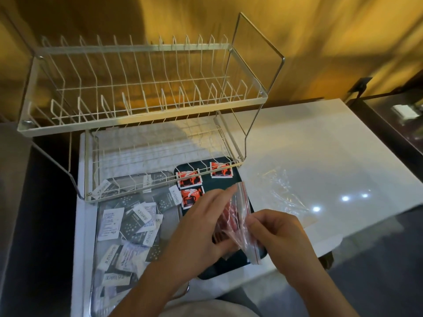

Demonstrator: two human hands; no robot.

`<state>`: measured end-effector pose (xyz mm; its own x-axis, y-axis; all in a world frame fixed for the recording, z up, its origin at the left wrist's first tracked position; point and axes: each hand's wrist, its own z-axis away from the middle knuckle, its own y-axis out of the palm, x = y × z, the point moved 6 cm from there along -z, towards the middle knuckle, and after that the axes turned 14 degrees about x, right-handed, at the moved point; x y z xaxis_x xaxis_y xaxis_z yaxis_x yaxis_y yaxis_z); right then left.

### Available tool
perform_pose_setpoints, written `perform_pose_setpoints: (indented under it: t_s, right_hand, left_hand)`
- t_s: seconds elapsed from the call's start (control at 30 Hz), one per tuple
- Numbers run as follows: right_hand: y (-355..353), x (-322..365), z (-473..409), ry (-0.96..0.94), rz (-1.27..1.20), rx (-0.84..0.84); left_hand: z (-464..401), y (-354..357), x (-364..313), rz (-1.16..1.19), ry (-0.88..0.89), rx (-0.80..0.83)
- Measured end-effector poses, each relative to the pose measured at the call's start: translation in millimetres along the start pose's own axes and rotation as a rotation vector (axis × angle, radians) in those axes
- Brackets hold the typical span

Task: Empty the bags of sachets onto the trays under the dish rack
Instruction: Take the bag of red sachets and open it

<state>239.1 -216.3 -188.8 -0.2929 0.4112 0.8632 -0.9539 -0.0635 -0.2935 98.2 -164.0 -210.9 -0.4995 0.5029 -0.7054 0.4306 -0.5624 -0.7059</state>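
A white table point(320, 145) runs to the right. Past its far right corner sits a black bracket point(360, 84). A yellow wall point(320, 42) stands behind.

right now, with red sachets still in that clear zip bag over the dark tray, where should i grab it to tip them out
Probably by its closed bottom edge, coming from above. The zip bag hangs between the left hand and right hand, with its red-striped mouth low near the dark tray, so lifting the bottom should let the sachets slide out.
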Motion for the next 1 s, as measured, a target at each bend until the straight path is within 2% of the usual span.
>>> perform_pose_setpoints:
  t_s: [0.2,0.33,0.53,0.87,1.0]
  right_hand:
    - [4.4,-0.9,-2.3,-0.022,-0.024,0.008]
    - [7.8,-0.7,-4.2,-0.048,0.023,-0.001]
    - [19.4,1.0,-4.4,-0.08,0.012,0.026]
    - [27.9,3.7,-2.0,-0.14,-0.04,0.05]
    - [31.6,3.7,-1.2,-0.154,0.0,0.048]
  left_hand:
    - [16.8,-12.7,-1.0,0.097,0.002,-0.056]
    - [26.8,-18.7,-3.4,0.183,0.012,-0.188]
    - [29.6,-25.8,0.8,0.329,-0.037,-0.301]
    - [32.4,-13.2,10.7,0.897,-0.172,-0.219]
    - [31.2,-15.0,10.6,0.95,-0.206,-0.197]
